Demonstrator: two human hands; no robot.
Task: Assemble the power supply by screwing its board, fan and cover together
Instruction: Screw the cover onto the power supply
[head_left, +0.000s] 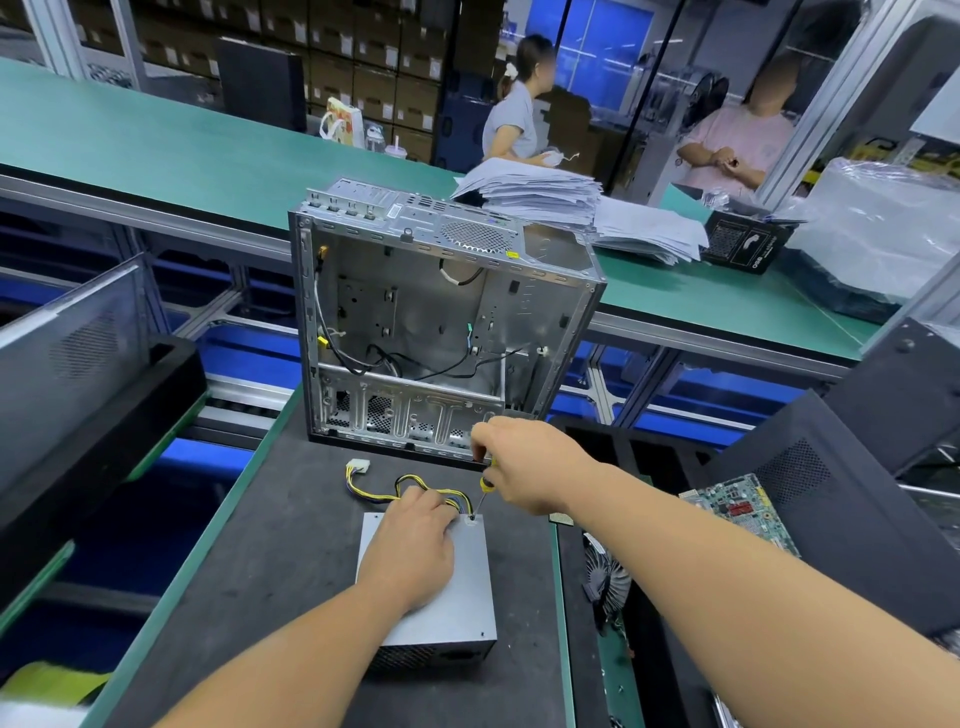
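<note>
In front of the open computer case (441, 322) on the bench (270, 571), the left hand (410, 556) is pressing flat on the power supply (457, 597) to steady it while the right hand (524, 462) is gripping a screwdriver (484, 491), its tip seemingly seated at the cover's far corner screw (471, 518).

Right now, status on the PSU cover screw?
Right hand grips screwdriver, tip at far right corner screw. Left hand presses PSU cover. Cables beside screw, not blocking.
</note>
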